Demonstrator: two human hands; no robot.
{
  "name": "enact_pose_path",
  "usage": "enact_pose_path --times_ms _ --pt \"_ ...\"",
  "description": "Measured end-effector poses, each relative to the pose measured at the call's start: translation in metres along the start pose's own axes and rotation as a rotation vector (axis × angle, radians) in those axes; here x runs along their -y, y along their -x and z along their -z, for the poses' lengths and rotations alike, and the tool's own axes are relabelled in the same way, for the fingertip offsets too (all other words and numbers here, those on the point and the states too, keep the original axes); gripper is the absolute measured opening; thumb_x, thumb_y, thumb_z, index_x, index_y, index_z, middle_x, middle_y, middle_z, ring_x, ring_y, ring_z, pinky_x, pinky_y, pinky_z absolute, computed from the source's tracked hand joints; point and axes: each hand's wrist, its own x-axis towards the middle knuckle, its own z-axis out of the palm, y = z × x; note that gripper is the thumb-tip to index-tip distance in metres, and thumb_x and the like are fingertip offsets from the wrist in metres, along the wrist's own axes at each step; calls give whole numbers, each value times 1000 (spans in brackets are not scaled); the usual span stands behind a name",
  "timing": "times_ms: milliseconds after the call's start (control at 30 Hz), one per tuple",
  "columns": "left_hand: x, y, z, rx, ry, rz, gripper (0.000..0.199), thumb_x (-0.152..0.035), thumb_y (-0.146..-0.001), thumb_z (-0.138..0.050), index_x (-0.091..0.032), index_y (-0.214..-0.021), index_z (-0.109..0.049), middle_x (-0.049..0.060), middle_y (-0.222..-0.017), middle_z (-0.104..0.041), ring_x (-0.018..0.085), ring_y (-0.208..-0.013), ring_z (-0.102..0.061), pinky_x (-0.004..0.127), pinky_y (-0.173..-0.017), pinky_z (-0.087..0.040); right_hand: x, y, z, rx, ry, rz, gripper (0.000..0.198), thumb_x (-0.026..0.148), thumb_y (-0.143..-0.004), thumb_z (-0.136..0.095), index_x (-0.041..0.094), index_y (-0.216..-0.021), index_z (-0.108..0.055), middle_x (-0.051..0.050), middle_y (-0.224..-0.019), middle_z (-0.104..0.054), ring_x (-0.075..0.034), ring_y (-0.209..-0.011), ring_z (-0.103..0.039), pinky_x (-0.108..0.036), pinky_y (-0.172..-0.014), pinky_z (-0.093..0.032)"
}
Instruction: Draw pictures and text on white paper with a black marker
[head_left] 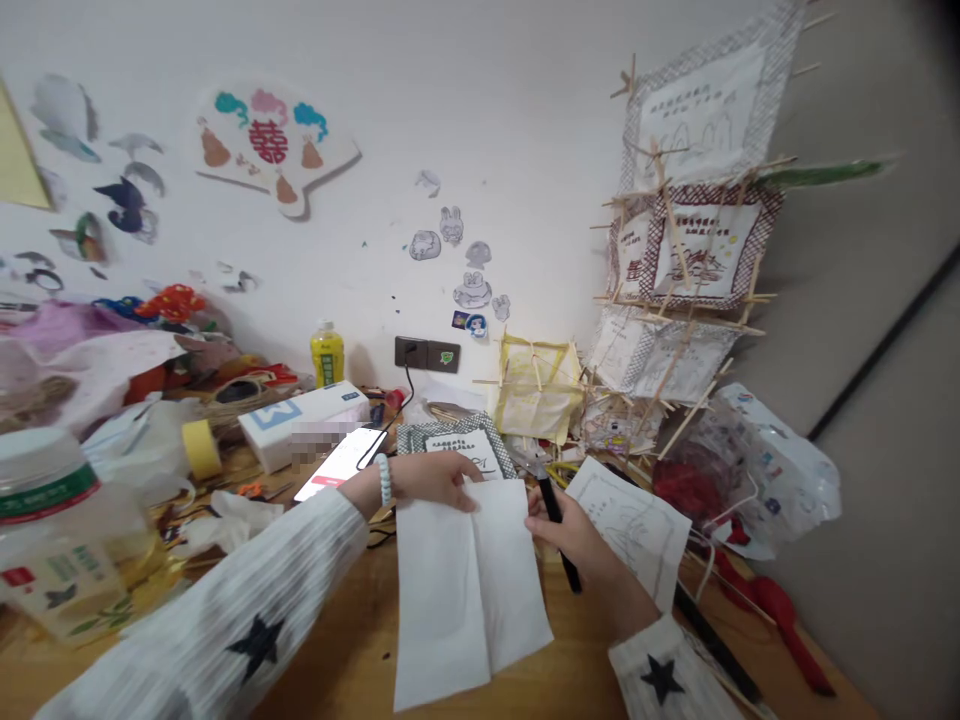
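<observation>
A sheet of white paper (442,600) with a lengthwise crease lies in front of me. My left hand (439,480) grips its top edge, thumb on the near side, with a beaded bracelet at the wrist. At the paper's right edge is my right hand (566,525), closed around a black-handled craft knife (553,510). The knife's metal end points up and away, its handle slanting down past the palm. Beyond my left hand lies a printed sheet with a patterned border (450,440). Another drawn sheet (637,525) sits right of my right hand.
Left stand a large plastic bottle (56,540), yellow tape (201,450), a white box (300,420), a lit phone (341,465) on a cable and a yellow drink bottle (327,355). Stick-and-paper frames (682,250) rise at right, near a plastic bag (780,470) and red strip (780,610).
</observation>
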Motion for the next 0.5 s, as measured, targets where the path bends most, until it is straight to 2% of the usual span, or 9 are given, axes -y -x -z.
enact_pose_path --times_ms 167,267,500 --pt "15 8 -2 -68 13 41 41 -35 -74 -73 -17 -109 -63 1 -80 -66 16 -68 -61 29 -63 -49 -2 -1 6 -70 -35 -40 18 16 -59 -69 19 -74 -61 6 -62 -55 -10 -52 -45 -22 -49 -34" --pt "27 15 -10 -89 57 57 44 -38 -66 -73 -19 -104 -65 0 -78 -68 18 -68 -61 26 -59 -46 -4 -2 8 -107 -42 -58 19 14 -59 -67 18 -76 -62 5 -64 -56 -8 -50 -43 -21 -47 -32" --pt "57 35 -56 -234 178 73 39 -47 -71 -60 -15 -92 -63 4 -81 -69 21 -71 -63 28 -59 -48 -10 -3 9 -154 -23 -63 19 16 -59 -65 18 -78 -61 6 -61 -54 -10 -51 -44 -22 -50 -33"
